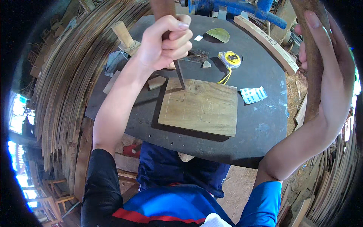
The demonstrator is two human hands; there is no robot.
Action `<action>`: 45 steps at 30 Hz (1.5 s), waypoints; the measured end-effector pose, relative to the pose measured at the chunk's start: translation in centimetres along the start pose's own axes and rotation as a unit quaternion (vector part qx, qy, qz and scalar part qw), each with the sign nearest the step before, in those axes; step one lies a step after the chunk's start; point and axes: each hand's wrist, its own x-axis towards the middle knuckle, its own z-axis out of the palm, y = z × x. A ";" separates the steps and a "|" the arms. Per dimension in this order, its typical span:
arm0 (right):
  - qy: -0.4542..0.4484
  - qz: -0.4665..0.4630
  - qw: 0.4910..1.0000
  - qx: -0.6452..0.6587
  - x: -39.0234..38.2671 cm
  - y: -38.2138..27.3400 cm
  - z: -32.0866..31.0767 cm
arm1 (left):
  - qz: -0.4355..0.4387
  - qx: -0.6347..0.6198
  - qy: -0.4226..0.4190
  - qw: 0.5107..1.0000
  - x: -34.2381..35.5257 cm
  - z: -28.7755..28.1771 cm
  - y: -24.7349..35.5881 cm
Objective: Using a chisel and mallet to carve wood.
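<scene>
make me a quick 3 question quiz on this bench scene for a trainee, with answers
1. True or false: the right hand is empty.
2. Fill the blank: the left hand grips a chisel whose blade points down at the ____.
3. Which partly yellow tool lies on the dark table?
a) tape measure
b) saw
c) spirit level

Key:
1. False; it grips a long brown wooden bar.
2. Wooden board.
3. a.
</scene>
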 end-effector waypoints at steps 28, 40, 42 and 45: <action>-0.010 0.054 0.999 0.003 1.3 1.4 0.3 | 0.036 0.041 0.018 0.998 -0.5 1.6 -0.8; -0.071 -0.193 0.956 -0.208 4.7 -3.1 -3.4 | 0.018 0.109 0.061 0.992 0.7 3.3 -1.5; -0.086 -0.214 0.950 -0.210 4.8 -3.4 -2.9 | 0.024 0.114 0.066 0.991 1.2 3.3 -1.7; -0.108 -0.244 0.941 -0.208 4.9 -3.4 -1.8 | -0.013 0.098 0.071 0.993 1.6 3.2 -1.9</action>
